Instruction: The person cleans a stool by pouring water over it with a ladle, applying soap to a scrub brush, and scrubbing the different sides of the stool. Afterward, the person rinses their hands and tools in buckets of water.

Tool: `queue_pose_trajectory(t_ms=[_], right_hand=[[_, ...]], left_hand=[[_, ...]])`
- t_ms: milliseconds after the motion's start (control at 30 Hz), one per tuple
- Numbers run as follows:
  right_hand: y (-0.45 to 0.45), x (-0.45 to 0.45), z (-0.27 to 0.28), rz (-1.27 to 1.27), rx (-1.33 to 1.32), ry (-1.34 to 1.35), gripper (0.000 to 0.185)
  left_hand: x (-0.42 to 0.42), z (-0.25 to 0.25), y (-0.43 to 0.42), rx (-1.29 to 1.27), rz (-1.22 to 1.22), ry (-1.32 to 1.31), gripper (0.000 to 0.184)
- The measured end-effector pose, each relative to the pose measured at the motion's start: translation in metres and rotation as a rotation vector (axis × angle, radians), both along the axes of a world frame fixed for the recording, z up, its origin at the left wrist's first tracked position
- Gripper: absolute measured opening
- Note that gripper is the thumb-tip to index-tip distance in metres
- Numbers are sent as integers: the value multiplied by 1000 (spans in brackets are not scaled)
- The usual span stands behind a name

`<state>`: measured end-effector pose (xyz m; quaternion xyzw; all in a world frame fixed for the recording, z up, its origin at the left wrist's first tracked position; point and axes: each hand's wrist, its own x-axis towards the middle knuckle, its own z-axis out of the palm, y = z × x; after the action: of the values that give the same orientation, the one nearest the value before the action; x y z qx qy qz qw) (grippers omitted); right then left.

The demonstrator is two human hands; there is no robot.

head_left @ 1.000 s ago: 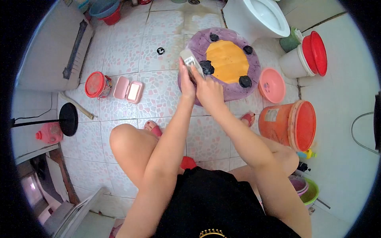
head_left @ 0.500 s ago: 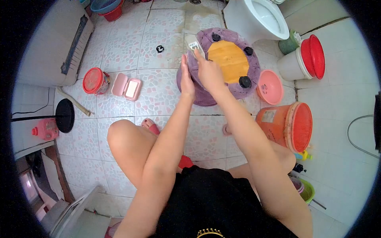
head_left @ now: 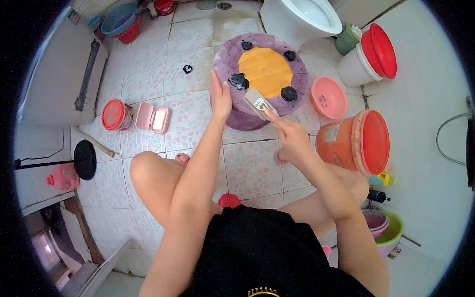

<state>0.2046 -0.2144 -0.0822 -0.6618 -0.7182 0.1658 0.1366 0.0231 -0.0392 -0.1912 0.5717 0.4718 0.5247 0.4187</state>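
A round purple plush stool (head_left: 298, 74) has a yellow base panel (head_left: 265, 73) facing up and several black feet around it. My right hand (head_left: 293, 137) grips a pale brush (head_left: 258, 102) with a label on it, held against the stool's near rim. My left hand (head_left: 221, 99) rests against the stool's left side, its fingers stretched and the thumb apart. The black foot (head_left: 238, 81) nearest my left hand has whitish smears on it. The brush's underside is hidden.
An open pink soap box (head_left: 160, 120) and a red-lidded tub (head_left: 113, 115) stand left. At right are a pink basin (head_left: 329, 97), an orange bucket (head_left: 341, 142) and a white bucket (head_left: 357, 68). The toilet (head_left: 303, 20) stands behind the stool.
My right hand and the brush have moved from the stool's left edge to its near rim. My left hand has shifted slightly left, away from the right hand. The stool appears further left in view.
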Motion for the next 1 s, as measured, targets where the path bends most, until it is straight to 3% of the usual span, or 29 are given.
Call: queue_pose_trajectory(t_ms=[100,233,333,433,467,567,667,767,900,1000], right_hand=[[-8,53,-25,40,159,185,58],[1,76,2,-181,161,400,50],[19,107,-10,-277,140,417,43],[33,120,-9,-350,33,408,35],[35,123,-14,-332,64,383,35],[39,126,-30,-314,102,356,34],[42,120,-35,-353,83,403,36],[49,121,-40,-354,156,402,37],[55,123,-45,-298,195,451,35],[56,115,-35,-281,180,421,37]], left_hand=[[2,-3,4,40,46,111,68],[-2,3,22,-36,58,187,70],[-7,11,44,-173,19,199,67],[-7,6,74,-171,129,317,57],[-12,6,80,-183,52,271,52],[-16,-7,93,-261,139,265,51],[-19,-17,83,-273,150,154,51],[-9,-8,48,-384,284,-179,48],[-36,-39,55,-402,428,222,43],[-56,-29,68,-362,396,137,63]])
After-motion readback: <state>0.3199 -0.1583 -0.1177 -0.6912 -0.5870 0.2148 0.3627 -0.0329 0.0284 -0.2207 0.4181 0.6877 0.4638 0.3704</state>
